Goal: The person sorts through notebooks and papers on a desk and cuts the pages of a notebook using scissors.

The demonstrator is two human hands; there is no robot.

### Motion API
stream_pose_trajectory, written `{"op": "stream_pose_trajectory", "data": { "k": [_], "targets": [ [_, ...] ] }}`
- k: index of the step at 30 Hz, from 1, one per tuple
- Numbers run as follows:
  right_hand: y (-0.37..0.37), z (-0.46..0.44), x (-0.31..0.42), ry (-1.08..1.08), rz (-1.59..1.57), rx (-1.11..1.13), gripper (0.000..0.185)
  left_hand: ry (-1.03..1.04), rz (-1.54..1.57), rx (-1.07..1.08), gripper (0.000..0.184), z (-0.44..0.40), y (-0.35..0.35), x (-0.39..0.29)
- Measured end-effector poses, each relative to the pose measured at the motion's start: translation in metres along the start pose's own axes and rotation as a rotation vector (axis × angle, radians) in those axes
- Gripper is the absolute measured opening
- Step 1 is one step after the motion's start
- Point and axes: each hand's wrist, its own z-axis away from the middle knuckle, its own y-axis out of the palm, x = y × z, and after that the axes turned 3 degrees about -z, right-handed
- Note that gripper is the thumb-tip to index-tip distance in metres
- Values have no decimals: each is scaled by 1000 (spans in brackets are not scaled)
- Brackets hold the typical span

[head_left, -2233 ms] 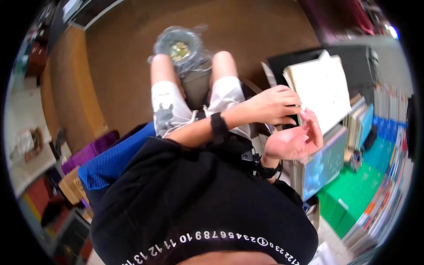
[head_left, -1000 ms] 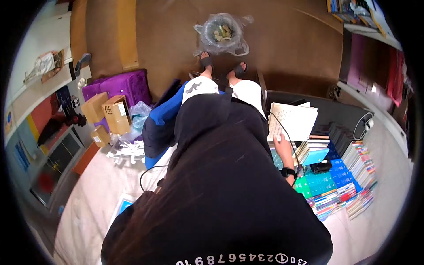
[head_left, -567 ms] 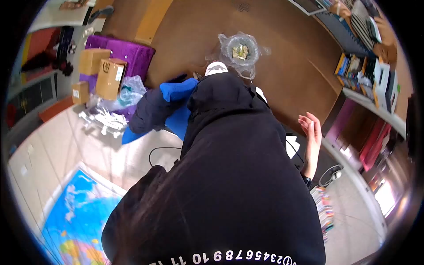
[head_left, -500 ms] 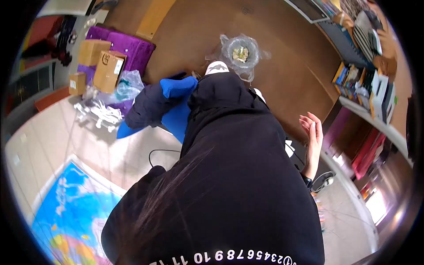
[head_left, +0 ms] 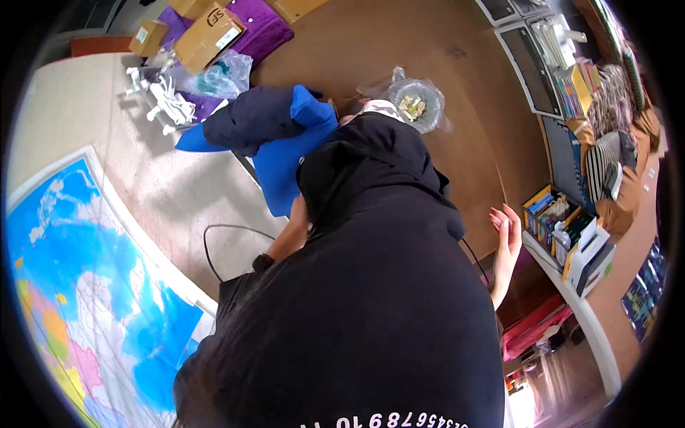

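My right hand (head_left: 506, 234) is raised at the right side of my body, its fingers apart and slightly curled, with nothing in it. My left hand (head_left: 299, 212) is low at the left, between the blue chair cover (head_left: 280, 170) and my black top (head_left: 371, 285). Its fingers are hidden, so its hold cannot be made out. Dark cloth (head_left: 250, 120) lies over the blue chair. Beyond my knees, a plastic-lined bin (head_left: 426, 105) with scraps inside stands on the brown floor (head_left: 467, 157).
A large map (head_left: 107, 285) lies at the left. Cardboard boxes (head_left: 208, 39), a purple case (head_left: 260, 28) and white hangers (head_left: 171, 100) are at the upper left. At the right is a box of books (head_left: 553, 217) on a shelf. A black cable (head_left: 207, 246) curves near my left arm.
The view has turned, showing more of the map and the right-hand shelves. My left hand has come into sight beside the chair. My right hand has left the papers and is raised.
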Motion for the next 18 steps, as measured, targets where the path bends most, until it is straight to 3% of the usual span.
{"op": "stream_pose_trajectory", "data": {
  "k": [5, 6, 9, 12, 17, 18],
  "targets": [
    [17, -24, 12, -52, -15, 22, 31, 214, -374, -64, 41, 14, 10, -31],
    [26, -36, 17, -95, -4, 109, 31, 269, -472, -77, 43, 17, 15, -40],
    [67, -81, 31, -132, 30, 440, 28, 300, -295, 95, 44, 22, 28, -61],
    [121, -115, 45, -257, 193, 739, 32, 351, -300, 20, 45, 22, 38, -67],
    [190, -123, 66, -775, 583, 1011, 29, 282, -124, -5, 46, 2, 29, -45],
    [193, -122, 70, -746, 643, 1040, 27, 277, -113, -8, 46, -4, 25, -37]
  ]
}}
